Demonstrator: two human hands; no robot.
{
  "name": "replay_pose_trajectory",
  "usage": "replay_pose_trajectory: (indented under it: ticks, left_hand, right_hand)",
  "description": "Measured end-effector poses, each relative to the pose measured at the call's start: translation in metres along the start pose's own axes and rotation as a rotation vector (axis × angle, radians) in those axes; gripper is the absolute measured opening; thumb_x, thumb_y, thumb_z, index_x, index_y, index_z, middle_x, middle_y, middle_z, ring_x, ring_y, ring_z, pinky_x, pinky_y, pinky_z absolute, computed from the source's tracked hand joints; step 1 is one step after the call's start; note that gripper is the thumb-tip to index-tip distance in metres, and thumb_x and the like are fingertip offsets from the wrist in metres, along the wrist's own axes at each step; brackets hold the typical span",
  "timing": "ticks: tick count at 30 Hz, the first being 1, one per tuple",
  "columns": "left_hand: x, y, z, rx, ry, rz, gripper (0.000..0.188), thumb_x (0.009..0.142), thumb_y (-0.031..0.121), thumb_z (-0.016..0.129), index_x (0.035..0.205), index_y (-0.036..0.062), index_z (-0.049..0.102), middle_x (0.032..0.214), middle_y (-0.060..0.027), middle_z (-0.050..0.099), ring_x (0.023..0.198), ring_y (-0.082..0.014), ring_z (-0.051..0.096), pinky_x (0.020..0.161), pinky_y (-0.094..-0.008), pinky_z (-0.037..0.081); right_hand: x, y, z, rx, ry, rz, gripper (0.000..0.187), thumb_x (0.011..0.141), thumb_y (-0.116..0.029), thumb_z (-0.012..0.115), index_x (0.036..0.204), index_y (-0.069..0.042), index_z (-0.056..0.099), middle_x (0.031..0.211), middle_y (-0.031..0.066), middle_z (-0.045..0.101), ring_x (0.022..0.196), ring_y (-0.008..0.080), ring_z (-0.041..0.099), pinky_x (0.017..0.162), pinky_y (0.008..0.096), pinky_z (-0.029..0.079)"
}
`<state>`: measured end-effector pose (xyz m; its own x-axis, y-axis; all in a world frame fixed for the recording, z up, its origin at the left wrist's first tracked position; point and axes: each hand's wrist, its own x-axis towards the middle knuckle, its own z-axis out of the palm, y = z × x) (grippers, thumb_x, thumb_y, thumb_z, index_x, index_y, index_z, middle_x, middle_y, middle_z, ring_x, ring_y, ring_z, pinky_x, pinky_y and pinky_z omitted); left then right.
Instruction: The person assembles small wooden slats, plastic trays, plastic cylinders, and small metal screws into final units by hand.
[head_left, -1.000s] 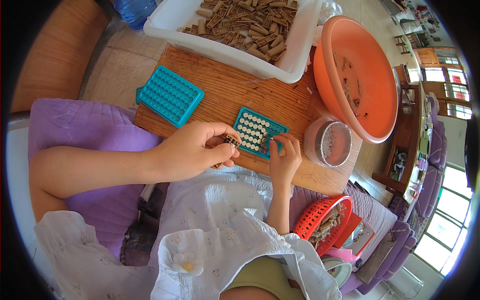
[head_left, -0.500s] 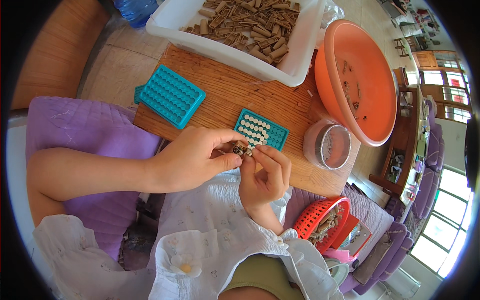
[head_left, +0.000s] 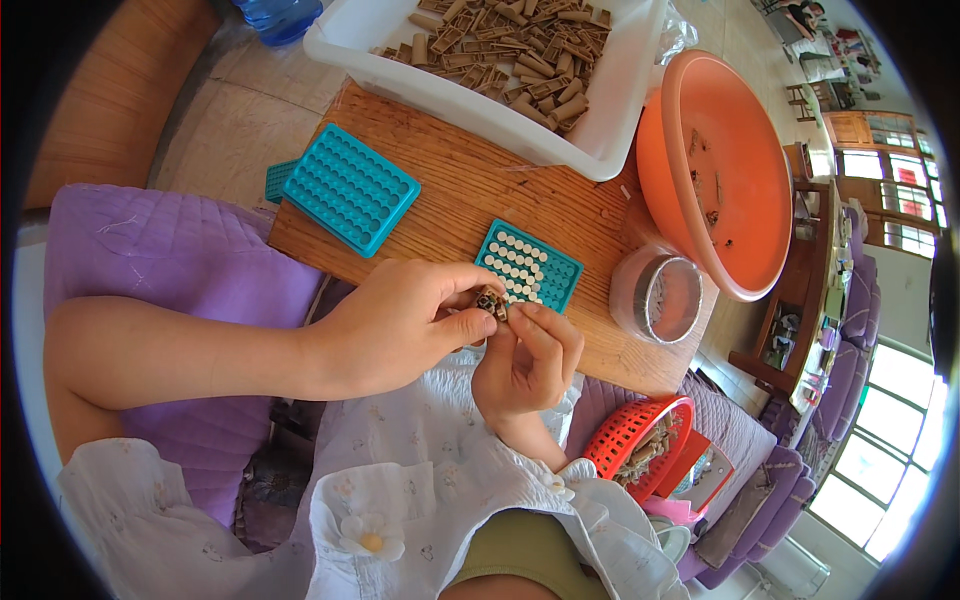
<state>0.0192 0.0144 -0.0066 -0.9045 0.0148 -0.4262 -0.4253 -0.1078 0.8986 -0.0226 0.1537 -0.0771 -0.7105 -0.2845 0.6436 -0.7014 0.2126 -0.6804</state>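
Observation:
My left hand [head_left: 405,318] and my right hand [head_left: 528,368] meet over my lap at the table's near edge. Between the left thumb and fingers is a small dark-and-tan piece [head_left: 490,302], too small to name. My right fingertips pinch its right end, and my fingers hide part of it. Just beyond my hands lies a small teal tray [head_left: 564,274] with rows of round white discs [head_left: 517,262] in part of its wells. Farther left, a larger teal tray [head_left: 352,190] of round wells rests on another teal piece at the table's corner.
A white bin [head_left: 345,52] of brown tube-like pieces [head_left: 530,62] stands at the back. To its right, an orange basin [head_left: 672,150] holds small scraps. A clear jar [head_left: 640,305] sits near the table's right edge. Right of my lap is a red basket [head_left: 612,440] with dry brown bits.
The small piece has turned slightly between my fingers, and more of its right end shows. Both hands keep nearly the same place while the whole view has shifted a little.

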Motion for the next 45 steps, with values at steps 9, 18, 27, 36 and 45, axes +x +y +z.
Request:
replay_pose_trajectory:
  ticks: [9,18,27,36,45]
  left_hand:
    - [0.000,-0.020,-0.004,0.480,0.124,0.217,0.018,0.079,0.009,0.053,0.094,-0.0024,0.054,0.067,-0.0208,0.057,0.064,-0.0337,0.057,0.054,-0.0389,0.044]
    - [0.001,0.002,-0.006,0.626,-0.067,0.133,0.016,0.078,0.009,0.054,0.090,-0.0006,0.054,0.068,-0.0189,0.057,0.062,-0.0328,0.057,0.055,-0.0376,0.044]
    - [0.011,0.023,-0.019,0.057,-0.038,0.058,0.019,0.082,0.005,0.049,0.098,-0.0038,0.051,0.085,-0.0070,0.059,0.076,-0.0084,0.056,0.067,-0.0220,0.047]
    - [0.003,-0.004,-0.007,0.014,-0.056,-0.042,0.026,0.075,0.014,0.054,0.093,-0.0043,0.056,0.072,-0.0146,0.061,0.065,-0.0201,0.059,0.059,-0.0299,0.045]
    - [0.001,0.003,-0.012,0.039,-0.047,-0.006,0.027,0.076,0.012,0.053,0.098,-0.0034,0.053,0.084,-0.0196,0.060,0.078,-0.0301,0.059,0.069,-0.0349,0.046]
  right_hand:
    - [0.030,-0.007,-0.016,0.072,-0.538,0.179,0.019,0.063,0.007,0.065,0.078,-0.001,0.057,0.082,0.0094,0.056,0.071,0.0191,0.057,0.062,0.0255,0.046]
    - [0.075,0.006,-0.028,0.174,-0.917,0.450,0.030,0.060,-0.006,0.073,0.082,-0.001,0.054,0.082,0.0085,0.055,0.075,0.0196,0.055,0.065,0.0269,0.047]
    - [0.175,0.069,0.009,0.221,-0.966,0.192,0.023,0.076,-0.019,0.063,0.088,0.000,0.061,0.077,0.0081,0.060,0.071,0.0108,0.056,0.062,0.0258,0.044]
    - [0.255,0.125,0.103,-0.227,-0.978,0.159,0.020,0.081,-0.018,0.053,0.090,-0.002,0.062,0.073,0.0060,0.061,0.070,0.0117,0.054,0.066,0.0243,0.042]
    - [0.244,0.147,0.180,-0.369,-1.213,-0.202,0.019,0.074,-0.017,0.060,0.091,-0.009,0.064,0.086,0.0109,0.061,0.083,0.0248,0.058,0.075,0.0336,0.046]
